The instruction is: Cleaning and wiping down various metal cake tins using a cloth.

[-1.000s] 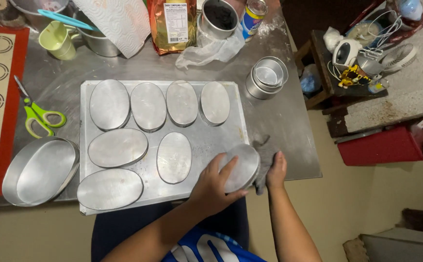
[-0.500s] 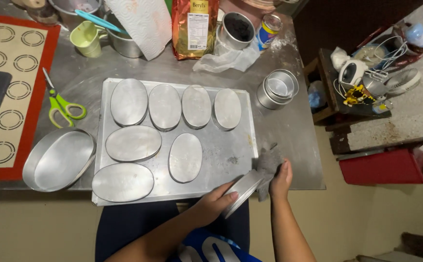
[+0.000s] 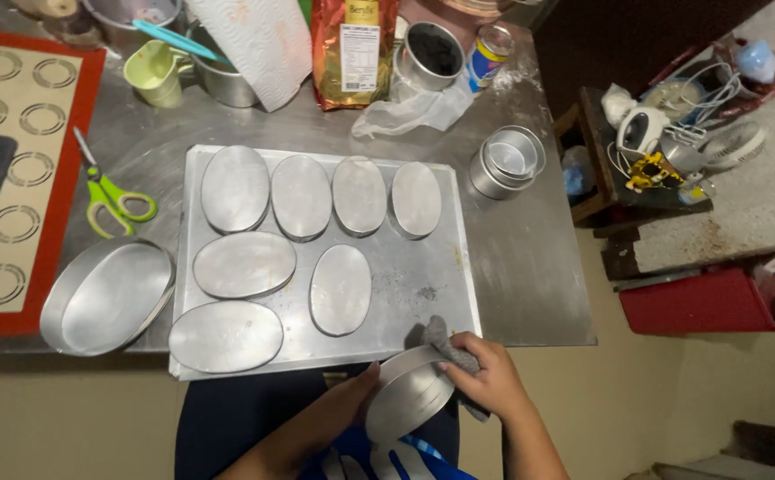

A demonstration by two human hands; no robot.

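Observation:
My left hand (image 3: pixel 339 411) holds an oval metal baking tin (image 3: pixel 408 394) tilted on its edge, just off the near edge of the counter. Against the tin's upper rim my right hand (image 3: pixel 487 378) presses a grey cloth (image 3: pixel 445 345). Behind them a flat metal baking tray (image 3: pixel 432 284) carries several oval tins turned upside down in rows. A larger oval tin (image 3: pixel 107 296) lies to the left of the tray, open side up.
Green-handled scissors (image 3: pixel 107 197) lie beside a red-bordered baking mat (image 3: pixel 14 169). At the back stand a green cup (image 3: pixel 152 73), a paper towel, an orange bag (image 3: pixel 352 49), a round tin and a can. Nested round tins (image 3: pixel 507 160) stand right of the tray. Clutter fills the floor at right.
The tin has come off the tray's near right corner toward me and tipped onto its edge. The cloth hand now sits on the tin's upper rim.

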